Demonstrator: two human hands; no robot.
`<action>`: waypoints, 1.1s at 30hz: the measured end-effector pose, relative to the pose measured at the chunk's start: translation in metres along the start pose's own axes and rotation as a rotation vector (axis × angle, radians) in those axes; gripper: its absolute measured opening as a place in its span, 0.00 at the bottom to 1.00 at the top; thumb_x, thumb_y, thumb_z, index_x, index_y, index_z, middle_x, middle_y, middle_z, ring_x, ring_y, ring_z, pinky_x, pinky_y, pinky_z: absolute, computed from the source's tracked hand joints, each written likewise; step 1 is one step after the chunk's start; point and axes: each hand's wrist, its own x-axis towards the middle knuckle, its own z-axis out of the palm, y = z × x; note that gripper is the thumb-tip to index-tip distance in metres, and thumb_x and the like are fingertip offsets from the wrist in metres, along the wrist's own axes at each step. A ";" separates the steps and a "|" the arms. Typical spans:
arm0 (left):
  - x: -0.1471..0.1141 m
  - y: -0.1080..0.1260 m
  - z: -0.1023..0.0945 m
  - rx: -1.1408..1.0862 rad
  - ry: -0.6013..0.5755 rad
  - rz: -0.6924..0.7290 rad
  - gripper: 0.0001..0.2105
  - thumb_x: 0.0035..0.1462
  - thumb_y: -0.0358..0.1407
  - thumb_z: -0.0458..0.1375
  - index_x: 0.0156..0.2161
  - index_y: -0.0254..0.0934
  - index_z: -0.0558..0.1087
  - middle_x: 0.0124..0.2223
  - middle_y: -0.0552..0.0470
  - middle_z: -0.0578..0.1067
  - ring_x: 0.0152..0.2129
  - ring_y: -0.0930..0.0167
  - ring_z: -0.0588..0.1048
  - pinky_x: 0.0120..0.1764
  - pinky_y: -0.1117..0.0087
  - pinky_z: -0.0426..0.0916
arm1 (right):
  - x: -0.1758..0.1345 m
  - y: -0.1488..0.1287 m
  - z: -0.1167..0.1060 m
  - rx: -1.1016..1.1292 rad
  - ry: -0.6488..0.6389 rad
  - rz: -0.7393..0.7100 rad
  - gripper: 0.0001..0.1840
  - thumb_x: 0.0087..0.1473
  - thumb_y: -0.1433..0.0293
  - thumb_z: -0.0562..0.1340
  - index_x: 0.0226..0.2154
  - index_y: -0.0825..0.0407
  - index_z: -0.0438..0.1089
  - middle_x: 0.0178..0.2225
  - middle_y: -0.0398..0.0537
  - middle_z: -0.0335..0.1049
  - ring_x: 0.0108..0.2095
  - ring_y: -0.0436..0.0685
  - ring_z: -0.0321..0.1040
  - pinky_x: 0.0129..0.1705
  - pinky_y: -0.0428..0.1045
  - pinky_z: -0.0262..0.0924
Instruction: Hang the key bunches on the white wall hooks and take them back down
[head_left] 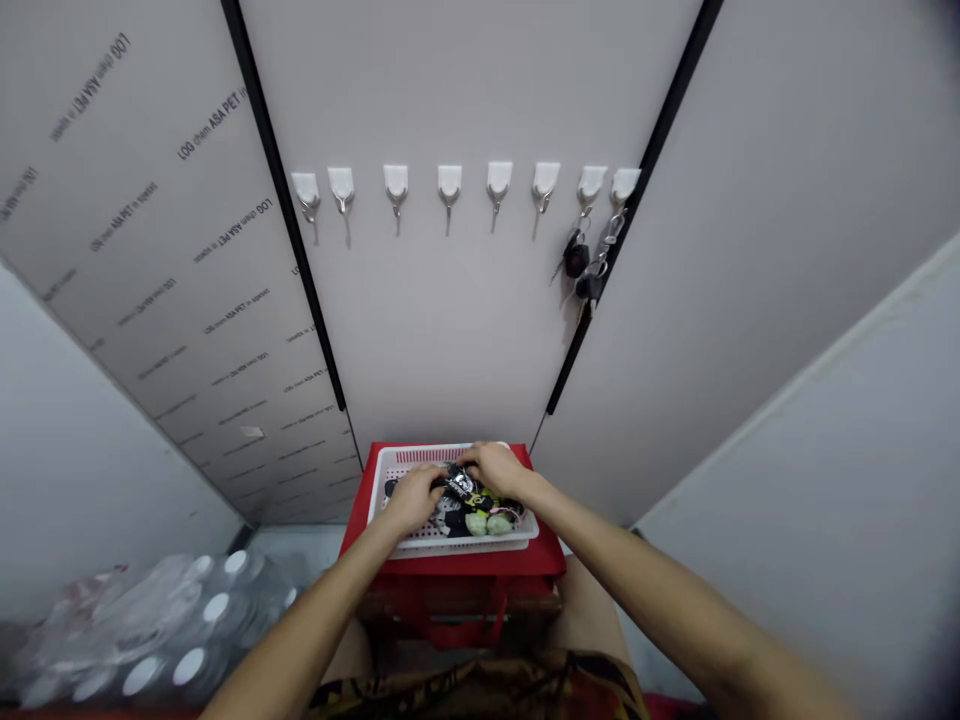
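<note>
Bunch (pixel 460 483): dark, tangled-looking; about mid-basket, between the hands.
Left hand (pixel 415 497): over near-left corner, fingertips curled at bunch; clamped or not, can't tell.
Right hand (pixel 496 468): over far-right corner, fingers bent down; grip hidden. Two-sided reach probably steadies bunch.
Basket (pixel 450 549): on red base (pixel 465 567), likely for reach.
Keys (pixel 576 260): hang by rings from rightmost hooks (pixel 591 182).

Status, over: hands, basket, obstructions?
Left-hand grip, right-hand grip: both in white basket, at black-and-white item; closure unclear. Basket on red surface. Hands partly mask the item; pale green pieces nearby.
</note>
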 end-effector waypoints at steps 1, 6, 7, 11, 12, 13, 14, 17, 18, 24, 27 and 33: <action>0.000 0.000 0.000 0.000 -0.008 -0.002 0.12 0.39 0.27 0.49 0.33 0.36 0.68 0.34 0.49 0.70 0.34 0.69 0.65 0.40 0.68 0.56 | 0.001 0.000 -0.001 -0.015 -0.004 -0.006 0.12 0.38 0.75 0.52 0.26 0.49 0.68 0.31 0.46 0.66 0.33 0.52 0.61 0.33 0.44 0.51; -0.001 0.000 -0.003 -0.171 0.024 -0.043 0.13 0.40 0.28 0.50 0.34 0.37 0.67 0.37 0.49 0.69 0.36 0.70 0.65 0.42 0.68 0.55 | 0.003 0.001 -0.014 0.125 0.117 0.033 0.09 0.39 0.73 0.52 0.24 0.52 0.66 0.23 0.44 0.67 0.24 0.49 0.61 0.27 0.43 0.51; 0.000 0.002 -0.004 -0.241 0.045 -0.050 0.13 0.40 0.28 0.50 0.36 0.37 0.66 0.38 0.49 0.69 0.36 0.71 0.65 0.42 0.68 0.55 | 0.004 0.001 -0.017 0.201 0.144 0.040 0.08 0.39 0.72 0.52 0.24 0.52 0.66 0.21 0.43 0.66 0.22 0.48 0.60 0.26 0.42 0.51; 0.010 0.017 -0.008 -0.535 0.097 -0.059 0.17 0.39 0.31 0.52 0.39 0.34 0.63 0.40 0.47 0.67 0.36 0.72 0.65 0.41 0.70 0.57 | 0.009 -0.001 -0.031 0.528 0.194 0.081 0.06 0.39 0.71 0.52 0.22 0.55 0.62 0.16 0.39 0.61 0.16 0.45 0.57 0.20 0.41 0.51; 0.013 0.022 -0.010 -0.588 0.097 -0.052 0.16 0.39 0.31 0.52 0.39 0.33 0.63 0.40 0.47 0.67 0.36 0.72 0.65 0.40 0.71 0.58 | 0.011 -0.003 -0.035 0.602 0.202 0.113 0.05 0.39 0.71 0.52 0.21 0.55 0.61 0.15 0.39 0.60 0.14 0.44 0.56 0.18 0.41 0.50; 0.016 0.027 -0.012 -0.623 0.094 -0.044 0.15 0.39 0.31 0.52 0.38 0.33 0.64 0.39 0.48 0.68 0.35 0.72 0.65 0.39 0.71 0.58 | 0.012 -0.004 -0.038 0.671 0.214 0.145 0.04 0.38 0.71 0.52 0.21 0.55 0.60 0.15 0.38 0.59 0.13 0.44 0.55 0.17 0.41 0.50; 0.019 0.031 -0.014 -0.642 0.092 -0.038 0.14 0.40 0.31 0.52 0.37 0.32 0.64 0.37 0.48 0.69 0.33 0.73 0.66 0.38 0.72 0.58 | 0.012 -0.007 -0.041 0.735 0.225 0.174 0.04 0.38 0.71 0.53 0.20 0.55 0.59 0.14 0.37 0.57 0.12 0.43 0.54 0.15 0.41 0.49; 0.025 0.040 -0.024 -0.633 0.096 -0.051 0.11 0.42 0.32 0.49 0.34 0.31 0.66 0.32 0.49 0.70 0.28 0.73 0.67 0.34 0.73 0.60 | 0.012 -0.014 -0.052 0.881 0.246 0.225 0.03 0.38 0.71 0.52 0.20 0.55 0.57 0.12 0.36 0.55 0.11 0.43 0.52 0.14 0.40 0.48; 0.026 0.042 -0.028 -0.619 0.102 -0.060 0.11 0.42 0.33 0.48 0.34 0.31 0.66 0.31 0.49 0.70 0.27 0.73 0.67 0.33 0.73 0.60 | 0.011 -0.016 -0.055 0.911 0.248 0.231 0.03 0.38 0.71 0.52 0.20 0.55 0.57 0.12 0.35 0.55 0.11 0.43 0.52 0.14 0.40 0.49; 0.029 0.051 -0.055 -0.361 0.185 -0.001 0.11 0.42 0.34 0.48 0.31 0.33 0.68 0.30 0.50 0.70 0.28 0.73 0.66 0.33 0.74 0.59 | 0.007 -0.018 -0.064 0.891 0.269 0.202 0.02 0.38 0.72 0.52 0.19 0.55 0.57 0.14 0.36 0.55 0.12 0.42 0.52 0.15 0.40 0.48; 0.031 0.057 -0.068 -0.188 0.229 0.051 0.10 0.41 0.33 0.49 0.30 0.34 0.69 0.29 0.51 0.69 0.27 0.73 0.65 0.31 0.74 0.58 | 0.005 -0.015 -0.063 0.777 0.274 0.148 0.03 0.38 0.73 0.52 0.19 0.56 0.59 0.13 0.37 0.56 0.14 0.43 0.52 0.18 0.41 0.49; 0.044 0.076 -0.078 -0.190 0.138 0.076 0.08 0.40 0.34 0.49 0.23 0.33 0.68 0.21 0.54 0.67 0.21 0.75 0.64 0.26 0.75 0.57 | -0.004 -0.025 -0.066 0.626 0.325 -0.051 0.11 0.35 0.72 0.55 0.28 0.55 0.65 0.24 0.43 0.65 0.24 0.47 0.58 0.28 0.43 0.53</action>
